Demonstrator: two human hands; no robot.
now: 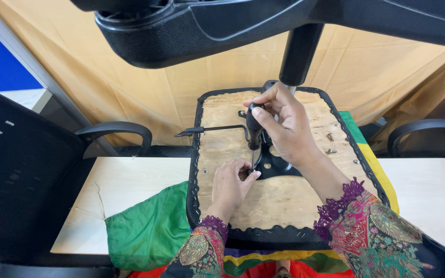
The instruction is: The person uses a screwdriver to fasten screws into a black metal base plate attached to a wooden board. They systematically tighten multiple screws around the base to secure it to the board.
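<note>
An upturned chair seat (284, 201) with a bare plywood underside and black fabric rim lies on the table. A black metal mechanism plate (276, 164) sits at its middle. My right hand (284, 123) grips the black handle of a screwdriver (254, 135), held upright with its tip down at the plate's left edge. My left hand (231, 183) rests on the plywood, its fingertips pinched around the screwdriver's tip. A black lever (212, 129) sticks out left from the mechanism.
Loose screws (330, 144) lie on the plywood at the right. Green and multicoloured cloth (148, 226) lies under the seat on a pale table (124, 180). A black mesh chair back (16, 175) stands at left, armrests (117, 128) at both sides. A black chair base (222, 25) hangs overhead.
</note>
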